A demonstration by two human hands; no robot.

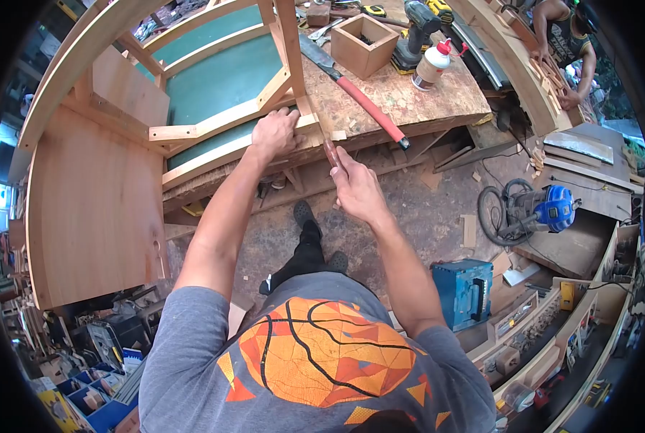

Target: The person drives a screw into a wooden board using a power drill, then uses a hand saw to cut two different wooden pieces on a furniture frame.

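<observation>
My left hand (274, 133) presses flat on the lower rail of a pale wooden frame (192, 133) lying on the workbench (409, 101). My right hand (355, 187) grips the reddish-brown handle of a small tool, probably a chisel (331, 153), whose tip points up at the frame's corner joint close to the left hand's fingers. The tool's blade is mostly hidden. A hand saw with a red handle (366, 105) lies on the bench just right of the joint.
A small wooden box (363, 45), a glue bottle (432, 65) and a cordless drill (418, 29) stand on the bench. Another person (564, 43) works at the top right. On the floor lie a blue router (546, 209) and a blue case (463, 292).
</observation>
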